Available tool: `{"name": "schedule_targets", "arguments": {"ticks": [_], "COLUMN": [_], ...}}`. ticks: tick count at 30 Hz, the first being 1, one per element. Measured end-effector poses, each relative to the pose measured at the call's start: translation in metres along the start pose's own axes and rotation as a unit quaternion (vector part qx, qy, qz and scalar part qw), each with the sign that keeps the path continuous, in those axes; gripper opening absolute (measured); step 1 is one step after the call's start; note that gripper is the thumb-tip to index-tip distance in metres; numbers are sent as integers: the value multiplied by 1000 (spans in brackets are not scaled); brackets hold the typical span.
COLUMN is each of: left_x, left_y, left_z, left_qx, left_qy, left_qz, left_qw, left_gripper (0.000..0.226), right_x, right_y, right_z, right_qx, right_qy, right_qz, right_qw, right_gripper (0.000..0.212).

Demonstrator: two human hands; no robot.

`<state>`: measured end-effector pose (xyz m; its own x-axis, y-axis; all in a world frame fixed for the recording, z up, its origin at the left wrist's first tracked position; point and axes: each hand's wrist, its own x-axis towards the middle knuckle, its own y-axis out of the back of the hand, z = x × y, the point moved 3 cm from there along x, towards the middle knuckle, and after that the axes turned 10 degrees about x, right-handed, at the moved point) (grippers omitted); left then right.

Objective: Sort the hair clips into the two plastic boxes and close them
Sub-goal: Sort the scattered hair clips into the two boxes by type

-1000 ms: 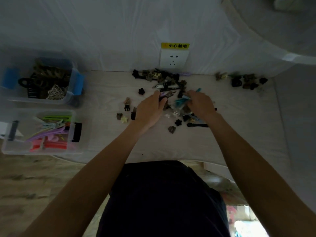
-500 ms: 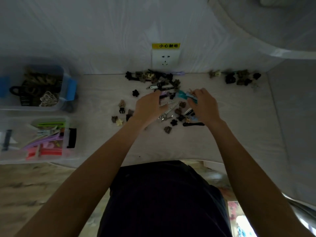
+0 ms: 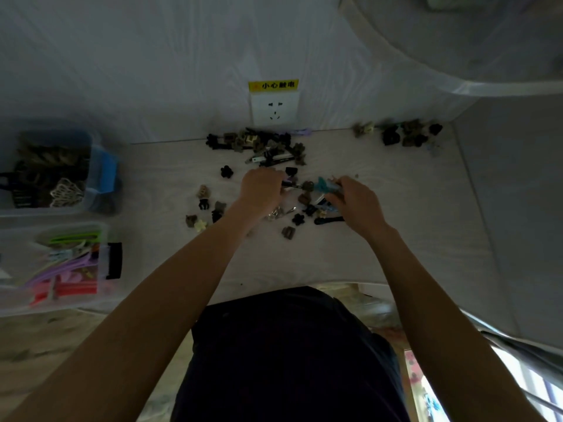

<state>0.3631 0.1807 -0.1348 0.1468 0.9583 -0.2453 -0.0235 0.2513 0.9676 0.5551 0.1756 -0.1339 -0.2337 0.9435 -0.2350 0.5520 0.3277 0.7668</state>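
Hair clips (image 3: 65, 266) fill both plastic boxes (image 3: 103, 239).

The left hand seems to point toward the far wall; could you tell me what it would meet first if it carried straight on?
Most likely the long black clip lying just beyond the left hand, at the near edge of the far pile of hair clips. Beyond that is the wall socket. Depth is hard to judge here.
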Motion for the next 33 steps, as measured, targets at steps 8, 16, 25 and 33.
{"name": "schedule_targets", "arguments": {"ticks": [8,16,25,33], "left_x": [-8,-32,-64,-97], "left_y": [13,24,12,16], "left_z": [-8,-17,-31,-47], "left_qx": [-65,-101,-172,-254], "left_qy": [-15,30,84,145], "left_qz": [99,106,110,115], "left_qw": [993,989,975,949], "left_gripper": [33,29,26,32], "right_x": [1,7,16,19], "right_y": [-9,-3,-11,5], "right_z": [1,-14,-17,-45], "right_qx": [-87,-95,-106,54], "right_qy": [28,77,121,105], "right_qz": [-16,-47,-61,57], "right_qw": [996,991,985,991], "right_gripper": [35,35,29,28]}}
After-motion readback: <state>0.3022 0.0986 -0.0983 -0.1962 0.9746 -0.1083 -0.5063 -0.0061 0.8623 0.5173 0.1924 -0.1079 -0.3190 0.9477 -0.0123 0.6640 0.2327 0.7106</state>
